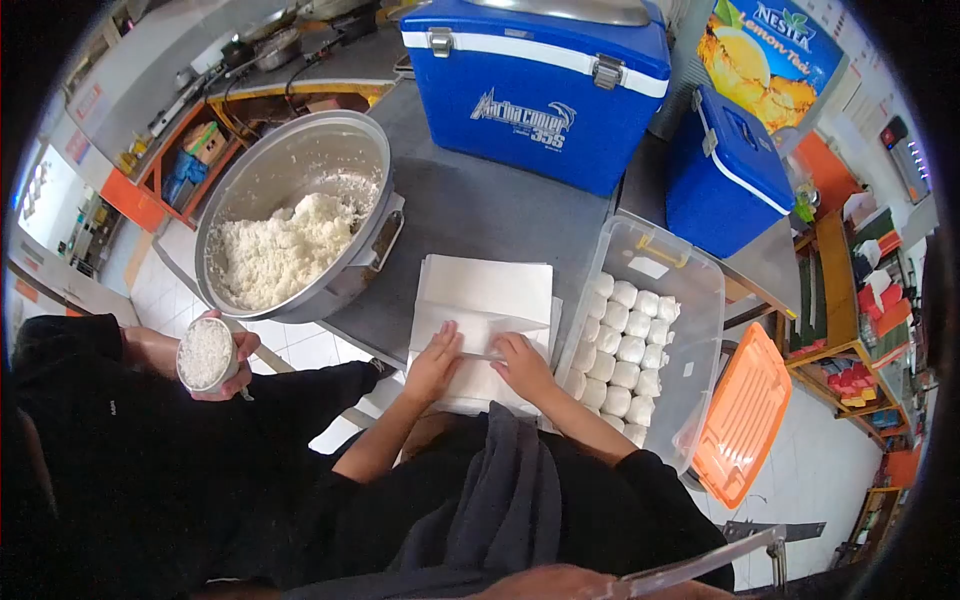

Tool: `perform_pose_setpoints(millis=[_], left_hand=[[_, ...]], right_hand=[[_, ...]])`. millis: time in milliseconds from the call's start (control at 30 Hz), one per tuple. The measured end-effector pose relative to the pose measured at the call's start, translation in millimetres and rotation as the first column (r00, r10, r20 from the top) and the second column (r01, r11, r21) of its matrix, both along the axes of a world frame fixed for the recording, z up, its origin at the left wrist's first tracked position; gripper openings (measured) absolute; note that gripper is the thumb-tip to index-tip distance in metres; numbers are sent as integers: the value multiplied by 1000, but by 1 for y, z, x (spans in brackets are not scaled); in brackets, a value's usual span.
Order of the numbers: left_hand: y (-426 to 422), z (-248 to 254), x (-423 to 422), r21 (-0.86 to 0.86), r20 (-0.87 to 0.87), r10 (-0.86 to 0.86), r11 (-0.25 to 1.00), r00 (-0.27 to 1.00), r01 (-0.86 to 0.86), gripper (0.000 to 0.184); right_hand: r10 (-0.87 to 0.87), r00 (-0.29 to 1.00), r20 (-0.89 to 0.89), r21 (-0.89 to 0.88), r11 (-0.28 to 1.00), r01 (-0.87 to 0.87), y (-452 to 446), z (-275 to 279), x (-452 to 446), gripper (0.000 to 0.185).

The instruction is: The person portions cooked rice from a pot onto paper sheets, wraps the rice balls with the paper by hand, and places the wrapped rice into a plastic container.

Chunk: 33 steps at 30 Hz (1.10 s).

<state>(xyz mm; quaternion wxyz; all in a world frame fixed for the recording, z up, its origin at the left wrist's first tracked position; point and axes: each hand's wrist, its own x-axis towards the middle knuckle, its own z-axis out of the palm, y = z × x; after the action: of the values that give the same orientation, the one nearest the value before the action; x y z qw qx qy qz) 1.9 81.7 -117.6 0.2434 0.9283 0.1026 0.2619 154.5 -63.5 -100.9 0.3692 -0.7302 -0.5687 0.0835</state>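
Observation:
A stack of white paper sheets [490, 278] lies on the grey table in front of me. The top sheet is folded over a low, rounded lump [473, 332] whose contents are hidden. My left hand [436, 364] grips the folded paper at the lump's left side, fingers bent over it. On the other side, my right hand [521, 368] has its fingers curled on the paper's fold. Just right of the stack is a clear plastic bin [695, 310] with rows of white paper-wrapped bundles [622, 350].
A large metal pot [383, 165] of cooked rice [290, 245] stands at left. Beside me, another person's hand [243, 372] holds a cup of rice [206, 354]. Two blue coolers [530, 100] stand behind. An orange lid [742, 415] leans beyond the bin.

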Motion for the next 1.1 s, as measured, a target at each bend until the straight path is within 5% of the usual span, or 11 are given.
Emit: perform_pose_setpoints(millis=[100,233,400,433,500,567,633,700,900,967,1100], left_hand=[[17,-5,-14,-75,-51,62,995,997,-65,38],[47,19,1,-163,-155,-46,986,987,20,14],[66,42,38,-355,-396,-76,932,915,-76,9],[66,44,47,-326,-435,-31,937,900,-125,9],[57,49,60,-292,-471,16,940,882,-174,9],[47,61,71,421,-156,188,901,970,-107,7],[50,57,78,397,-406,203,917,891,-28,6],[50,53,77,351,-628,205,935,751,38,6],[25,15,40,81,-301,309,951,902,-299,6],[21,0,35,-148,-9,343,929,939,-340,10],[4,10,37,-255,61,355,909,933,-330,13]], right_hand=[[34,977,211,80,995,-52,-1,-21,13,18],[87,992,86,27,996,-90,8,-19,25,15],[-290,950,-115,-172,948,269,36,7,21,23],[-286,951,-115,-170,949,264,41,16,20,23],[-287,872,397,-154,916,371,48,30,19,31],[-222,879,422,-248,904,348,54,33,29,32],[-155,886,437,-346,880,324,54,32,36,33],[-52,981,189,-567,810,152,55,29,42,22],[-47,914,402,-157,980,120,21,-2,2,14],[-83,930,359,-128,982,137,23,-12,-2,15],[-131,988,83,-91,986,138,17,-14,3,18]])
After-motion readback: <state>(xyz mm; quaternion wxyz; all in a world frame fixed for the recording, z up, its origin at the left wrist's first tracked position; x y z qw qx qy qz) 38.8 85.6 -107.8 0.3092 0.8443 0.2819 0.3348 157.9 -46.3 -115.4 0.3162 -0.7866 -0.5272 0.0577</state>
